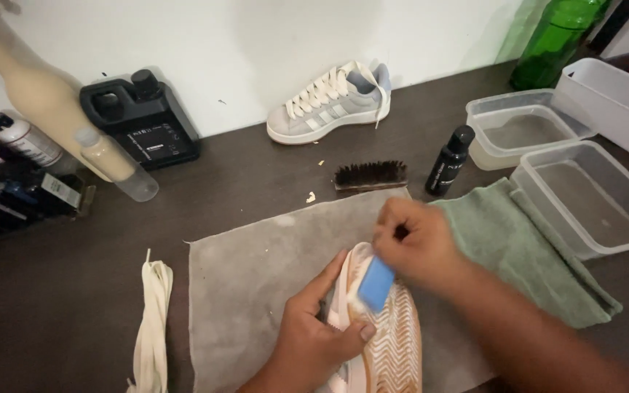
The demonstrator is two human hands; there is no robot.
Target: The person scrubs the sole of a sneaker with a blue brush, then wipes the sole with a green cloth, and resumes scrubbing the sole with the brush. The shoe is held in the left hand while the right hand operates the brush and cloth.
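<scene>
My left hand [313,336] grips a sneaker [396,348] turned sole-up, its tan patterned sole showing, over a grey cloth [256,276]. My right hand [418,244] holds a small blue brush [376,284] pressed against the white edge of the sole near the toe. The rest of the shoe's upper is hidden under my hands. A second grey and white sneaker [333,104] with cream laces stands upright by the wall at the back.
Loose cream laces [152,320] lie left of the cloth. A wooden bristle brush [370,175] and a small black bottle [449,161] sit behind it. A green towel [525,247], three clear plastic tubs [591,196], a black jug [140,120] and bottles ring the dark table.
</scene>
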